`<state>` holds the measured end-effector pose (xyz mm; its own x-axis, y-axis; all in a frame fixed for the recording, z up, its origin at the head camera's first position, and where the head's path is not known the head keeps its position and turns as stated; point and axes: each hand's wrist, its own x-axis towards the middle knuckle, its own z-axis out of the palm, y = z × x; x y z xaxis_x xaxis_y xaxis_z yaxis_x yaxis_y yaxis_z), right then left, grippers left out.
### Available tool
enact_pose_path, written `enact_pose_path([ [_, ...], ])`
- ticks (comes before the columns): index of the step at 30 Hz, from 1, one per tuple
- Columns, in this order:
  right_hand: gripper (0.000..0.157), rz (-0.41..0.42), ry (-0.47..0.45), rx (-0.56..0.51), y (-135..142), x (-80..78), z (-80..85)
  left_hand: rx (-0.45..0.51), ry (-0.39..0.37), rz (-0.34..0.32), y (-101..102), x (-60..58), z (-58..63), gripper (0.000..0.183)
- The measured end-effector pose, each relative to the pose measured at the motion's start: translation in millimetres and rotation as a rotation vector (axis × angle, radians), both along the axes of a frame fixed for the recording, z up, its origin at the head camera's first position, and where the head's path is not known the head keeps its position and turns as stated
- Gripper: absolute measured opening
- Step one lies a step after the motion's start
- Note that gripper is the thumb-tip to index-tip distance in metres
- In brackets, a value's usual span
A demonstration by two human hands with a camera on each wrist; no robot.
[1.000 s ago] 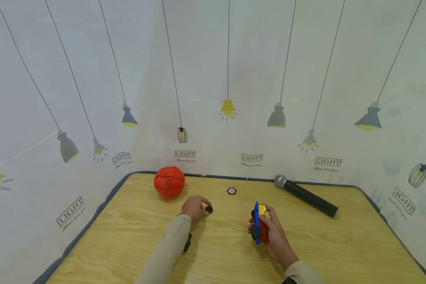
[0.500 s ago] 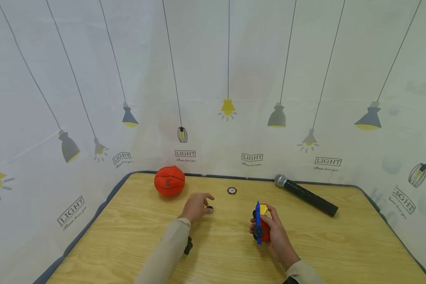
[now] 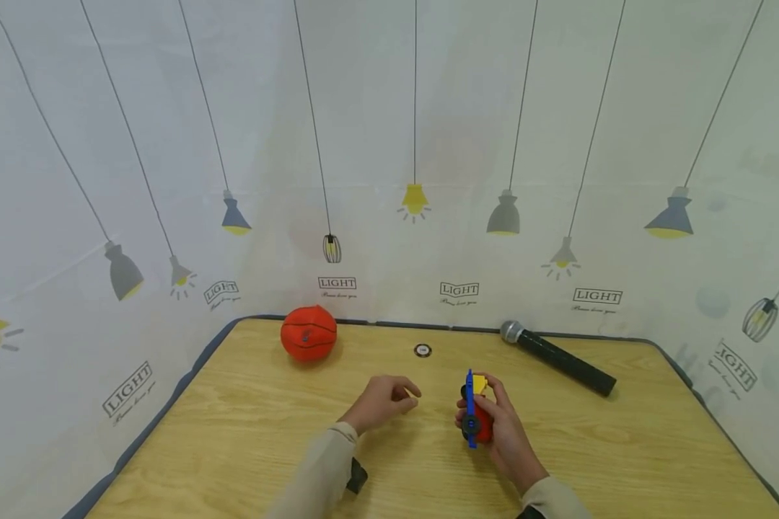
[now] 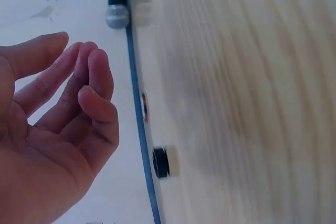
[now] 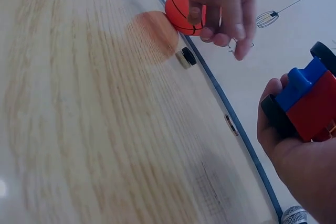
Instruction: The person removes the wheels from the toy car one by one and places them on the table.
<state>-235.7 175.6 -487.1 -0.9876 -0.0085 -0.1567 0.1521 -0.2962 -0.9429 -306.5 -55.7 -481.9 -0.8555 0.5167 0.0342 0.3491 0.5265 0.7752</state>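
Red ball: it sits near the desk's (image 3: pixel 656 447) back left corner; being round, the red ball (image 3: pixel 308 334) could roll if a sleeve bumped it.
Left hand: the left hand (image 3: pixel 384 404) is raised above the desk, fingers loosely bent, with nothing in its grasp.
Black disc: the wheel-like black disc (image 4: pixel 161 162) lies flat, between ball and chip in the right wrist view; a low sweep of the left hand could skid it away or, if it tipped onto its edge, set it rolling.
Chip: the round chip (image 3: pixel 423 349) lies flat towards the back; its centre mark is too small to read.
Toy vehicle: the blue, red and yellow toy vehicle (image 3: pixel 483 427) is held off the desk, right of the left hand; a slack grip could drop it, while a hard squeeze could strain its parts.
Right hand: the right hand (image 3: pixel 508 436) grasps the toy vehicle, its fingers curled round the body.
Microphone: the black microphone (image 3: pixel 561 360) lies slantwise at the back right, its silver head touching no hand; no brand is legible.
Backdrop writing: framed "LIGHT" signs repeat across the backdrop (image 3: pixel 363 108); the script beneath perhaps ends in "love you", but is blurred.
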Motion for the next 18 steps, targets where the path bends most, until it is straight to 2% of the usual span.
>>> enact_pose_path([
  [5, 0.042, 0.005, -0.014, 0.000, -0.3, -0.3, -0.6, 0.141, -0.086, -0.055, 17.9, 19.6, 7.3, 0.019],
  [9, 0.043, 0.013, 0.005, -0.007, -0.8, -0.9, -0.2, 0.224, -0.128, -0.093, 30.0, 30.4, 9.3, 0.017],
  [18, 0.035, 0.005, 0.021, 0.003, -4.3, -0.2, -1.9, 0.311, -0.214, -0.120, 43.0, 40.5, 7.5, 0.015],
])
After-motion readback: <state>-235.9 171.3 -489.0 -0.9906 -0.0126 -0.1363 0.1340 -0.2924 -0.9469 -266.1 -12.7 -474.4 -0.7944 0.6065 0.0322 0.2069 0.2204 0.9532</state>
